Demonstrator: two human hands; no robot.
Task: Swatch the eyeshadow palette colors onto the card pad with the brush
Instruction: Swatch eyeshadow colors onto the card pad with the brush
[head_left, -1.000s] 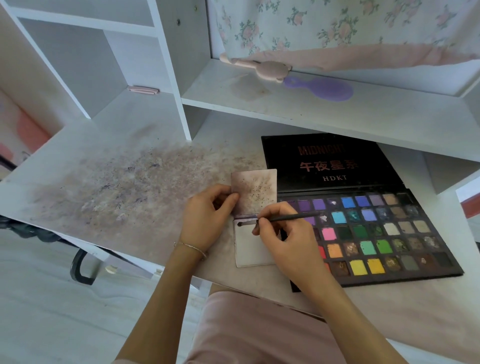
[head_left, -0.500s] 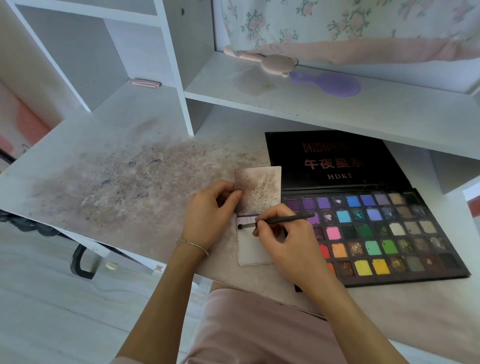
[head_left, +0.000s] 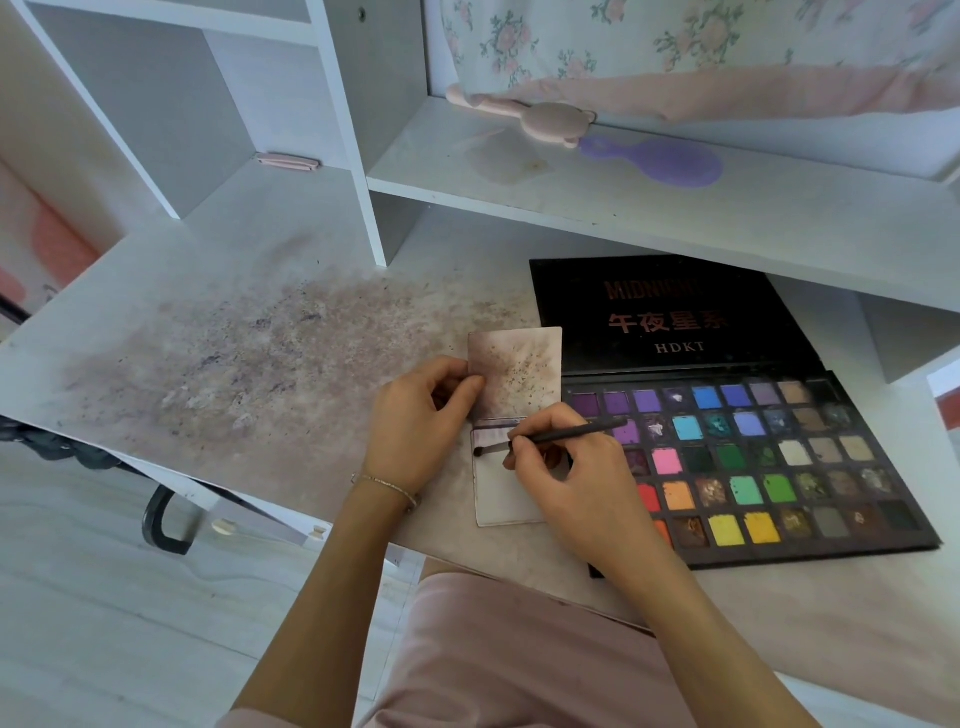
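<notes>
- The brush (head_left: 558, 438) is lying almost level across the scene, its long axis running left to right: the dark tip is pointing left and resting on the upper part of the blank page, while the handle end is reaching right over the purple pans.
- The right hand (head_left: 576, 478) is pinching the brush in a pen-like grip close to the ferrule, fingers curled tight around it, and is resting over the right side of the pad.
- The left hand (head_left: 418, 415) is curling loosely, its fingertips pressing the left edge of the flipped-up, powder-stained leaf, which is keeping the card pad (head_left: 498, 493) open near the front edge of the desk (head_left: 208, 338).
- The eyeshadow palette (head_left: 779, 467) is lying open just right of the pad and touching it, its black lid folded back flat.
- Judging by its slim handle, the brush is likely very light and stiff, with a soft tip; gripping near the ferrule, as here, should give the finest control.
- The pad's leaves look thin and bendable, so they probably need pinning down at an edge during strokes.
- The pressed powder looks crumbly, as loose dust is covering the desk, so light pressure seems wise.
</notes>
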